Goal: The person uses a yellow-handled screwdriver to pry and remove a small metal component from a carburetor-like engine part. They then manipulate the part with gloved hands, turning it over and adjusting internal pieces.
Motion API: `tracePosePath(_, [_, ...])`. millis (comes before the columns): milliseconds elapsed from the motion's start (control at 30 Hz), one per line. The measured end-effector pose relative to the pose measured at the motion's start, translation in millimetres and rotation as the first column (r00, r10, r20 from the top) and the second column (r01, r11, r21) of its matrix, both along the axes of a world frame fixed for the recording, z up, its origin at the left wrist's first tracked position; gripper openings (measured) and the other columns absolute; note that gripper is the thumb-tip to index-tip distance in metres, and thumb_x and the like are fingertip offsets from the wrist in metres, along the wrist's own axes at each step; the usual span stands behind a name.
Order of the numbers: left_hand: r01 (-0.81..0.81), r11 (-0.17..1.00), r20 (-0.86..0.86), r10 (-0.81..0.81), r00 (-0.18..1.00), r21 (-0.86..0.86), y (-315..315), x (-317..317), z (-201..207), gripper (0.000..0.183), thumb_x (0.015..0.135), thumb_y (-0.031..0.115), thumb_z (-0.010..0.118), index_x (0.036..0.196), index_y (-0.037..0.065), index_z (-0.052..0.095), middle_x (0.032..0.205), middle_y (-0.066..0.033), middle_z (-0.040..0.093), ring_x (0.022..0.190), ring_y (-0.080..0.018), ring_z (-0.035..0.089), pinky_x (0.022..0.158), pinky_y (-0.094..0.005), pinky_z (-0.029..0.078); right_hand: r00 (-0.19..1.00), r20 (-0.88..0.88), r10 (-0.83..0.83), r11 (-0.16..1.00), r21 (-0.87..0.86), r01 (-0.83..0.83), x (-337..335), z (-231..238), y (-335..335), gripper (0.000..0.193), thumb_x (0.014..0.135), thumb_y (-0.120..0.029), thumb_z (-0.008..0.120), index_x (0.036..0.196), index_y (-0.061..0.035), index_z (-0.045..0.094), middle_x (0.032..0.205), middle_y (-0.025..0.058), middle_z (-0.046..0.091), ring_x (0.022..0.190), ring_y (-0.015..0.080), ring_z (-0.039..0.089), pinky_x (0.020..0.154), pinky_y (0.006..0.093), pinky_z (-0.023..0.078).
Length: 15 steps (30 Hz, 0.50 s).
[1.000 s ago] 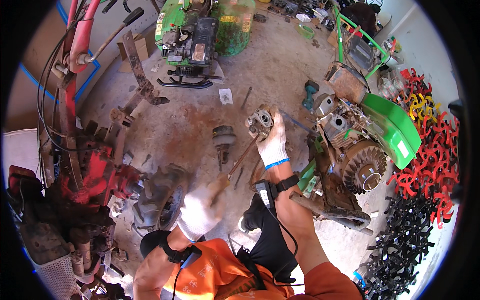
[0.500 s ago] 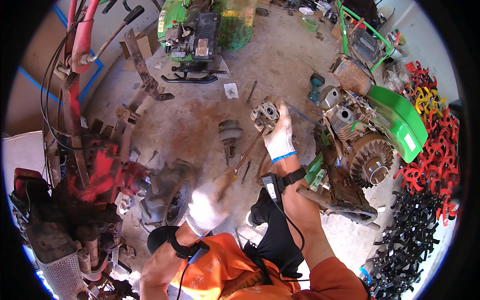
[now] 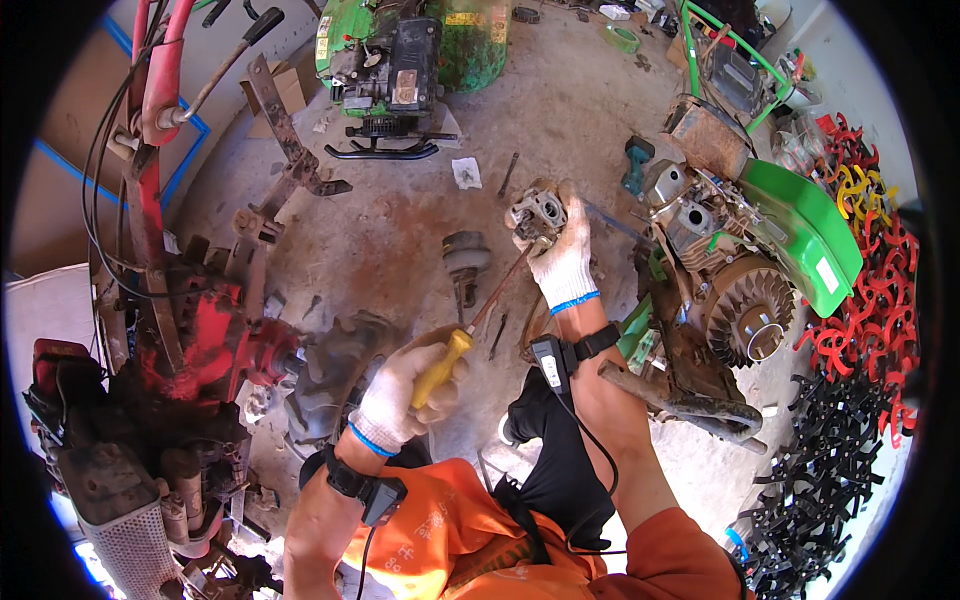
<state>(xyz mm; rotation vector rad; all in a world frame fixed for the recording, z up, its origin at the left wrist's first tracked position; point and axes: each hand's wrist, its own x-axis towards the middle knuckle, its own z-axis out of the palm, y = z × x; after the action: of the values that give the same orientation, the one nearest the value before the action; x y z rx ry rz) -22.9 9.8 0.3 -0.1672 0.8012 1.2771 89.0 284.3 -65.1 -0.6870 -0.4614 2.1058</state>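
Observation:
My left hand (image 3: 402, 388), in a white knit glove with a blue cuff, is closed round the yellow handle of a screwdriver (image 3: 455, 352). The long brownish shaft slants up and to the right, its tip meeting the lower edge of a grey metal carburetor (image 3: 540, 212). My right hand (image 3: 566, 250), gloved alike, grips that carburetor from the right and below, holding it above the floor. Its palm and some fingers are behind the part. A piston with its connecting rod (image 3: 463, 262) lies on the floor between my hands and the red machine.
To the right stands a partly stripped engine (image 3: 700, 240) with a finned flywheel (image 3: 752, 310) and a green tank (image 3: 805, 240). Piles of red (image 3: 860, 300) and black curved blades (image 3: 820, 480) lie beyond. A red machine (image 3: 215, 340) is at left, a green tiller (image 3: 400, 70) ahead.
My left hand has turned on the screwdriver, so the yellow handle now shows along the fingers. The carburetor has shifted slightly to the right and tilted a little in my right hand.

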Motion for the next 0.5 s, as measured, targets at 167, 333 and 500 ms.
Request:
tracePosePath(167, [0.100, 0.995, -0.218, -0.092, 0.972, 0.024, 6, -12, 14, 0.038, 0.111, 0.033, 0.047, 0.112, -0.001, 0.065, 0.066, -0.0025, 0.054, 0.044, -0.0108, 0.042, 0.041, -0.0248, 0.033, 0.997, -0.070, -0.020, 0.998, -0.067, 0.015, -1, 2, 3, 0.045, 0.109, -0.057, 0.059, 0.113, -0.0130, 0.069, 0.097, 0.0065, 0.075, 0.084, 0.0293, 0.073, 0.059, 0.0321, 0.056])
tracePosePath(333, [0.188, 0.982, -0.647, -0.147, 0.748, -0.005, -4, -10, 36, 0.046, 0.110, 0.026, 0.051, 0.145, -0.005, 0.054, 0.099, -0.0116, 0.069, 0.052, -0.0104, 0.053, 0.042, -0.0222, 0.036, 0.994, -0.105, -0.029, 0.989, -0.145, 0.013, -5, 4, -1, 0.046, 0.109, -0.058, 0.058, 0.107, -0.0130, 0.068, 0.095, 0.0044, 0.073, 0.082, 0.0272, 0.070, 0.056, 0.0309, 0.054])
tracePosePath(500, [0.030, 0.999, -0.085, -0.027, 0.996, 0.034, -10, -27, 31, 0.046, 0.106, 0.023, 0.056, 0.145, -0.002, 0.052, 0.100, -0.0175, 0.070, 0.046, -0.0130, 0.050, 0.034, -0.0244, 0.031, 0.992, -0.130, 0.000, 0.992, -0.121, -0.016, -3, 8, -2, 0.047, 0.109, -0.057, 0.058, 0.112, -0.0118, 0.069, 0.096, 0.0041, 0.072, 0.082, 0.0259, 0.069, 0.056, 0.0290, 0.051])
